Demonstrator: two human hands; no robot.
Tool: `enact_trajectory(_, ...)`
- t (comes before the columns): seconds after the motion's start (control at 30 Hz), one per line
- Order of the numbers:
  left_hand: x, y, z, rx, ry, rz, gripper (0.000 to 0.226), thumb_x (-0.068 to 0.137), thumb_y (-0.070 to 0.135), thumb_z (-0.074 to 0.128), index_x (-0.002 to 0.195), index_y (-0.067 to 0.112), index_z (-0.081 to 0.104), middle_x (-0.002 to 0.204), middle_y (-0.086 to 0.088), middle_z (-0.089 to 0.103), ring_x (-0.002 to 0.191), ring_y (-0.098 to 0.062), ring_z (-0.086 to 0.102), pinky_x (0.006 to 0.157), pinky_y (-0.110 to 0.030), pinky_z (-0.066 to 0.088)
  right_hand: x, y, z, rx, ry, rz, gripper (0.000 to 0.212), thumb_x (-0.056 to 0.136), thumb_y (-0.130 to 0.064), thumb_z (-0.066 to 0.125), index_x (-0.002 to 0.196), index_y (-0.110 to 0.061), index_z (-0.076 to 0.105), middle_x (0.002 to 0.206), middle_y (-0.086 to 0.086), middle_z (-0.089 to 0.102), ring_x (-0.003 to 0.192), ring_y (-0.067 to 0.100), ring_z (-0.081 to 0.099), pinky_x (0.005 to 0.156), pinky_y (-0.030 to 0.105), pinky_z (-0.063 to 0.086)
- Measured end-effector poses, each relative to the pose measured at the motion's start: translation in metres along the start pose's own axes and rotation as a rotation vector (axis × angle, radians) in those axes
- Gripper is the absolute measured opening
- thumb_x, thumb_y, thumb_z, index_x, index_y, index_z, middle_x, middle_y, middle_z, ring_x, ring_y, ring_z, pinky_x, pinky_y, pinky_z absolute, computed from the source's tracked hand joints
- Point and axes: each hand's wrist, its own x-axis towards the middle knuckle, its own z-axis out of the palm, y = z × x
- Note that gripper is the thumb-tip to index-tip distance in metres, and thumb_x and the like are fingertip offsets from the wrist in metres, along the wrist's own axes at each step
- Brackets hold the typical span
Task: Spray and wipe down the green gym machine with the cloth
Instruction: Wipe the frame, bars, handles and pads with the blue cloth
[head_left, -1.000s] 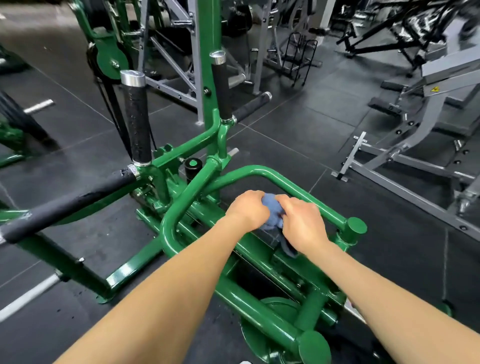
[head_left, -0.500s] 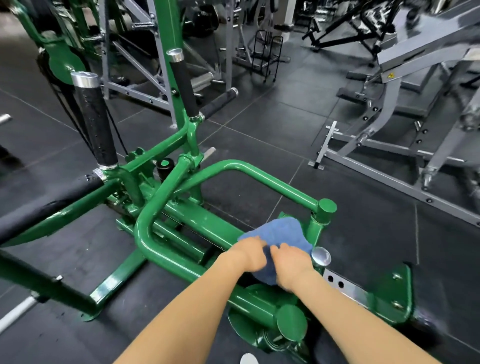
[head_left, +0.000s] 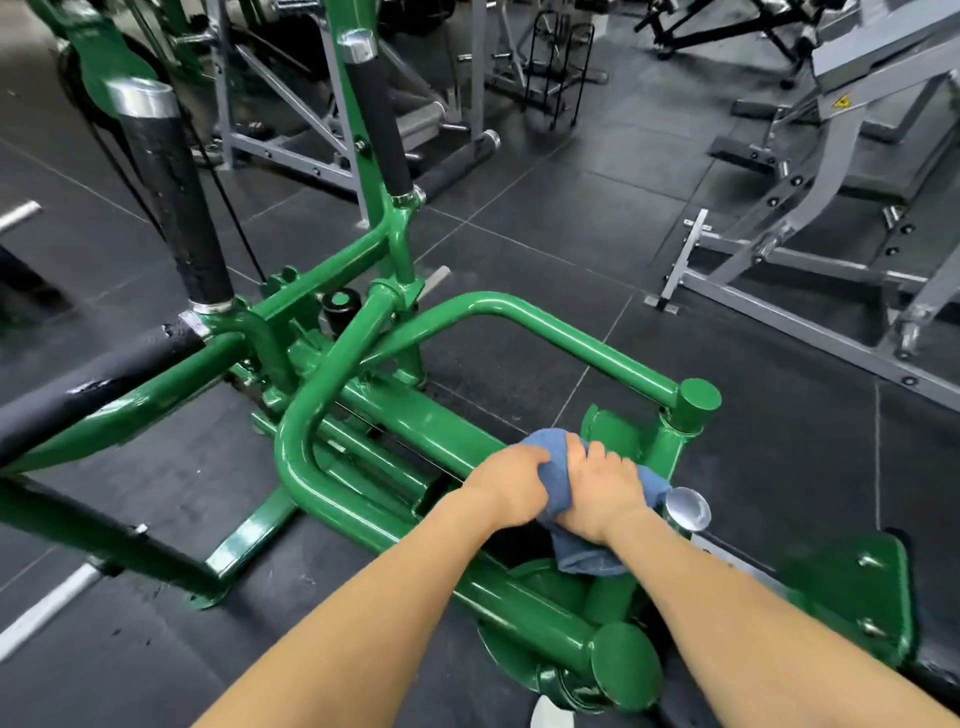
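Both forearms are bare from the lower frame edge to the wrists, with no sleeve in view. The left hand (head_left: 511, 486) and the right hand (head_left: 602, 491) are ungloved and carry no watch, ring or band.

No readable text, brand or nr. is found anywhere. A small yellow warning sticker (head_left: 841, 100) is seen on the grey machine (head_left: 852, 119) at upper right, but its symbol is too small to be made out.

head cam, looking fwd and down (close); wide-angle
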Motion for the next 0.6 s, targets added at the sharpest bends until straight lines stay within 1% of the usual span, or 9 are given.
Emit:
enact_trajectory(0.1, 0.004, -0.007, -0.001, -0.094, 0.153, -0.055, 0.043, 0.085, 0.001, 0.044, 0.125, 0.006, 0.059, 0.129, -0.017, 0.057, 0.121, -0.033, 0.052, 0.101, -0.035, 0.041, 0.0, 0.01, 0.003, 0.069, 0.031, -0.08, 0.105, 0.074, -0.066, 0.065, 0.148, -0.01, 0.015, 0.125, 0.013, 0.048, 0.11, 0.032, 0.054, 0.089, 0.039, 0.043)
enact_trajectory(0.17, -0.004, -0.006, -0.002, -0.075, 0.179, -0.062, 0.04, 0.086, 0.002, 0.044, 0.123, 0.004, 0.059, 0.128, -0.018, 0.056, 0.119, -0.034, 0.053, 0.1, -0.036, 0.042, -0.001, 0.015, 0.004, 0.115, 0.049, -0.096, 0.1, 0.078, -0.066, 0.061, 0.149, -0.011, 0.017, 0.126, 0.013, 0.05, 0.109, 0.032, 0.055, 0.089, 0.039, 0.045)
enact_trajectory(0.23, -0.012, -0.002, -0.003, -0.037, 0.17, -0.047, 0.039, 0.087, 0.003, 0.045, 0.124, 0.002, 0.057, 0.131, -0.017, 0.052, 0.119, -0.034, 0.052, 0.101, -0.037, 0.042, -0.006, 0.015, 0.003, 0.132, 0.055, -0.083, 0.092, 0.084, -0.062, 0.056, 0.151, -0.012, 0.017, 0.134, 0.014, 0.049, 0.114, 0.032, 0.054, 0.091, 0.038, 0.045)
enact_trajectory(0.27, -0.015, 0.001, -0.003, -0.019, 0.165, -0.042, 0.038, 0.088, 0.004, 0.045, 0.125, 0.002, 0.056, 0.131, -0.017, 0.051, 0.12, -0.034, 0.052, 0.101, -0.037, 0.042, -0.009, 0.012, 0.004, 0.103, 0.072, -0.072, 0.087, 0.087, -0.058, 0.054, 0.151, -0.011, 0.018, 0.137, 0.015, 0.048, 0.116, 0.032, 0.053, 0.092, 0.038, 0.043)
enact_trajectory(0.37, -0.026, 0.009, 0.0, 0.044, 0.109, -0.064, 0.033, 0.092, 0.008, 0.042, 0.122, 0.0, 0.055, 0.131, -0.018, 0.054, 0.119, -0.033, 0.051, 0.099, -0.035, 0.042, -0.031, 0.001, 0.007, -0.079, 0.117, -0.048, 0.074, 0.087, -0.035, 0.058, 0.147, -0.007, 0.023, 0.132, 0.016, 0.046, 0.116, 0.031, 0.047, 0.093, 0.038, 0.037)
enact_trajectory(0.43, -0.037, 0.013, 0.006, 0.097, 0.001, -0.082, 0.031, 0.094, 0.007, 0.04, 0.119, -0.002, 0.057, 0.129, -0.02, 0.056, 0.119, -0.034, 0.052, 0.098, -0.035, 0.04, -0.048, -0.001, 0.01, -0.146, 0.097, -0.071, 0.072, 0.084, -0.02, 0.059, 0.145, -0.006, 0.023, 0.128, 0.015, 0.044, 0.113, 0.031, 0.046, 0.088, 0.037, 0.037)
enact_trajectory(0.5, -0.046, 0.015, 0.014, 0.172, -0.092, -0.08, 0.03, 0.093, 0.005, 0.04, 0.115, -0.005, 0.058, 0.126, -0.022, 0.058, 0.116, -0.035, 0.054, 0.095, -0.036, 0.041, -0.063, 0.001, 0.01, -0.145, 0.074, -0.102, 0.076, 0.082, -0.012, 0.061, 0.147, -0.007, 0.021, 0.128, 0.016, 0.044, 0.112, 0.031, 0.048, 0.081, 0.037, 0.038)
enact_trajectory(0.57, -0.052, 0.013, 0.018, 0.201, -0.082, -0.091, 0.027, 0.091, 0.006, 0.041, 0.108, -0.003, 0.06, 0.119, -0.021, 0.061, 0.112, -0.036, 0.056, 0.09, -0.036, 0.044, -0.073, 0.003, 0.009, -0.123, 0.016, -0.119, 0.08, 0.083, -0.014, 0.063, 0.148, -0.008, 0.018, 0.128, 0.017, 0.046, 0.108, 0.03, 0.053, 0.069, 0.036, 0.037)
enact_trajectory(0.6, -0.054, 0.011, 0.018, 0.195, -0.058, -0.09, 0.026, 0.091, 0.007, 0.042, 0.107, -0.001, 0.061, 0.118, -0.018, 0.062, 0.111, -0.035, 0.057, 0.089, -0.035, 0.045, -0.077, 0.003, 0.007, -0.106, -0.013, -0.113, 0.078, 0.084, -0.016, 0.062, 0.148, -0.008, 0.018, 0.127, 0.017, 0.048, 0.107, 0.03, 0.055, 0.066, 0.034, 0.037)
